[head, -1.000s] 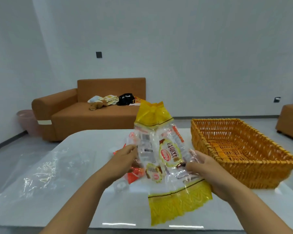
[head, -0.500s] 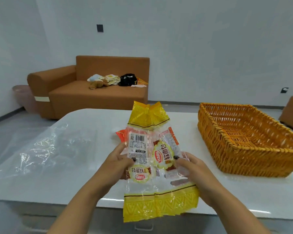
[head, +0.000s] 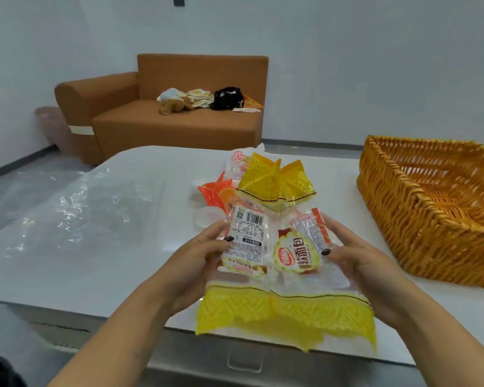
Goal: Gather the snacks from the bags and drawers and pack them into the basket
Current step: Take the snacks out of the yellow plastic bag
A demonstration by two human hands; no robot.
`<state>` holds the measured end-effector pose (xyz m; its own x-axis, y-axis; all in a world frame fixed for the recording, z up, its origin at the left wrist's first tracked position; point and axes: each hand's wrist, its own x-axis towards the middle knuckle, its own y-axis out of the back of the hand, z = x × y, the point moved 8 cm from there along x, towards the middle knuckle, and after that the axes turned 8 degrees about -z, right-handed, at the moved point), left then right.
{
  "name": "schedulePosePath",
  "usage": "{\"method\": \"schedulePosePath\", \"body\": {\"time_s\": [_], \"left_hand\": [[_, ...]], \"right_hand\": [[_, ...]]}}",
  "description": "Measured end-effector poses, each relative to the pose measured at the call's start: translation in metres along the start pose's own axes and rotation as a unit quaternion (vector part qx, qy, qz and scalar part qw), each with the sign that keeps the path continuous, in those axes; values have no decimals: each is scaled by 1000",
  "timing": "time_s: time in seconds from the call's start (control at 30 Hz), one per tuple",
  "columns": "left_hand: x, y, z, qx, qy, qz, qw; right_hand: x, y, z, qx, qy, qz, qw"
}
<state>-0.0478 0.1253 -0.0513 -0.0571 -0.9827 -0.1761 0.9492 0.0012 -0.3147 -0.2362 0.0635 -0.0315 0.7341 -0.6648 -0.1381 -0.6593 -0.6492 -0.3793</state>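
Observation:
A clear bread bag with yellow ends (head: 277, 247) is held flat above the near edge of the white table (head: 101, 263). My left hand (head: 196, 261) grips its left side, thumb on the barcode label. My right hand (head: 358, 263) grips its right side, thumb on top. Small wrapped breads show through the plastic. Behind it on the table lies an orange and white snack packet (head: 218, 194), partly hidden by the bag. The orange wicker basket (head: 419, 219) stands at the right of the table, and the part of its inside that I see holds nothing.
A large clear plastic bag (head: 76, 210) lies crumpled on the table's left side. A drawer handle (head: 245, 361) shows under the table's front edge. A brown sofa (head: 162, 118) with a plush toy and small items stands by the far wall.
The bread bag has come lower and closer to me, over the table's front edge, still in both hands. The view has tilted down and the basket now sits further right.

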Motion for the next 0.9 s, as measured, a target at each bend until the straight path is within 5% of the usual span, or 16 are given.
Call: {"method": "schedulePosePath", "body": {"time_s": [0.23, 0.47, 0.77, 0.9], "left_hand": [[2, 13, -17, -148, -12, 26, 989], [-1, 17, -30, -101, 37, 67, 992], [0, -10, -36, -41, 61, -13, 997], [1, 2, -29, -1, 30, 62, 998]], "right_hand": [[-2, 18, 6, 59, 37, -1, 998], [12, 43, 10, -6, 46, 107, 993], [7, 25, 13, 9, 100, 132, 986], [-1, 27, 4, -51, 139, 173, 974]]}}
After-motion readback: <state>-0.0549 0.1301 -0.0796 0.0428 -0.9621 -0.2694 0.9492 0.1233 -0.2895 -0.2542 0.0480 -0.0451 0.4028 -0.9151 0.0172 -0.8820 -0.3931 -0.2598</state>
